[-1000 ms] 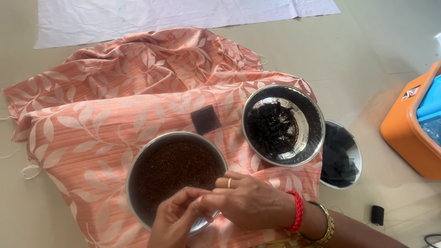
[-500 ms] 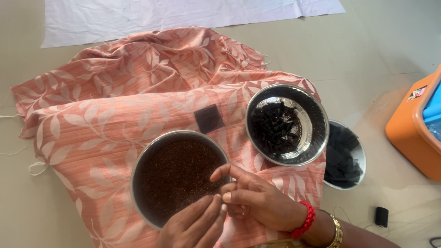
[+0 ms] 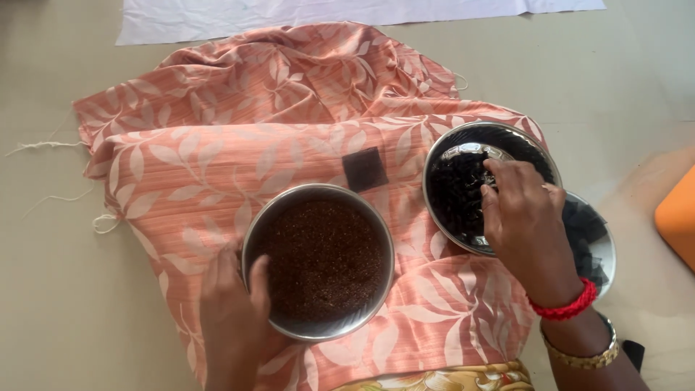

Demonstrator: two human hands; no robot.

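A round steel bowl (image 3: pixel 318 329) of small reddish-brown seeds sits on a peach leaf-print cloth (image 3: pixel 239 137). My left hand (image 3: pixel 233 311) grips its near left rim, thumb over the edge. To the right stands a steel plate (image 3: pixel 463 148) holding several black pieces. My right hand (image 3: pixel 523 217) reaches into that plate, fingertips down among the pieces; whether it holds one is hidden. A small dark square patch (image 3: pixel 364 169) lies on the cloth between the two dishes.
A second steel plate (image 3: pixel 601 250) with dark fabric pieces lies partly under my right wrist. An orange box (image 3: pixel 679 216) is at the right edge. A white sheet (image 3: pixel 304 11) lies at the far side of the floor.
My right hand left the seed bowl and moved right into the plate of black pieces. My left hand shifted to the bowl's left rim. The view shifted slightly.
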